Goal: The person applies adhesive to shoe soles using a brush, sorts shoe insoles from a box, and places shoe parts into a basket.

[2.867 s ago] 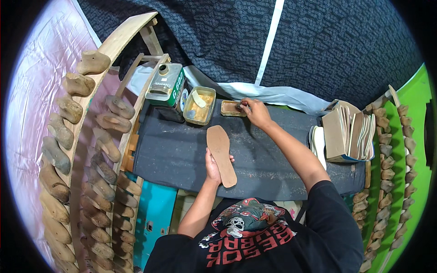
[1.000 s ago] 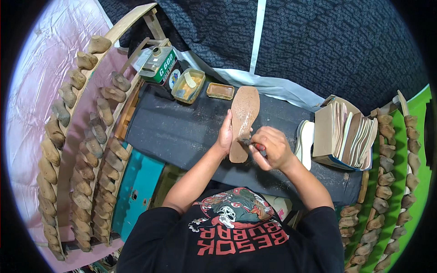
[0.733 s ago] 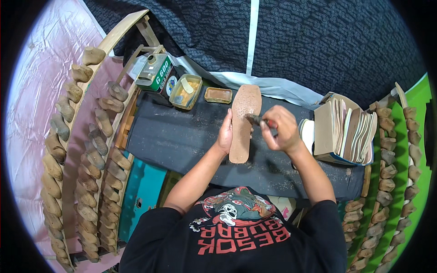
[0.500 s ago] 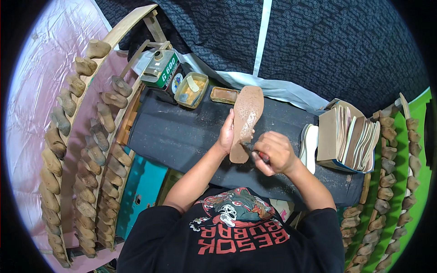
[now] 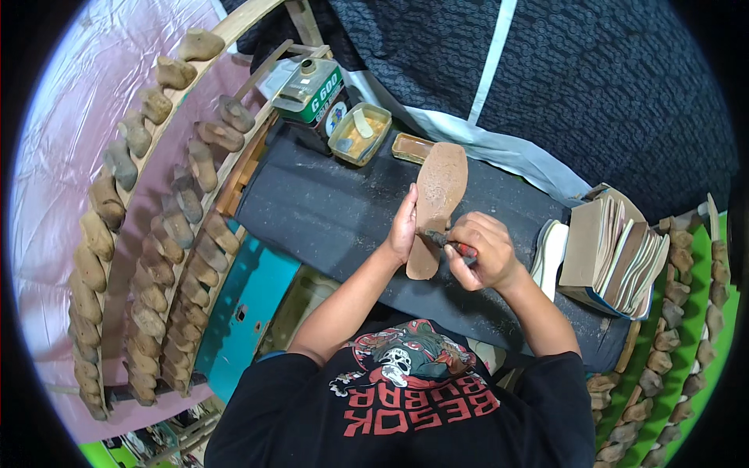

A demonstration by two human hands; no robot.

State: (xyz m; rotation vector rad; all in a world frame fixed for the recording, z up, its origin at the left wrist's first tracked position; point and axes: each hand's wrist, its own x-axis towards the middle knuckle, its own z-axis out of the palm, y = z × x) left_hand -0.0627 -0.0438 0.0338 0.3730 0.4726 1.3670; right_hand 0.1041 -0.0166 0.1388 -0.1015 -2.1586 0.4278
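Note:
A tan shoe insole (image 5: 437,199) lies lengthwise over the dark work table (image 5: 328,214), its surface glossy and mottled. My left hand (image 5: 403,226) grips the insole's left edge near the heel end. My right hand (image 5: 477,251) is closed on a small brush (image 5: 446,242) with a red handle, its bristles touching the insole's lower half. A shallow tin of yellowish glue (image 5: 360,134) sits at the table's far edge, with a smaller flat tin (image 5: 412,148) beside it.
A green-labelled metal can (image 5: 312,87) stands behind the glue tin. Stacks of cut insoles (image 5: 616,253) fill the table's right end. Wooden racks of shoe lasts (image 5: 168,210) curve along the left, more lasts (image 5: 671,343) on the right. Dark patterned cloth hangs behind.
My right hand went from the far tin to the insole, which my left hand lifted and laid lengthwise. The brush has since stroked up the insole and back down toward the heel.

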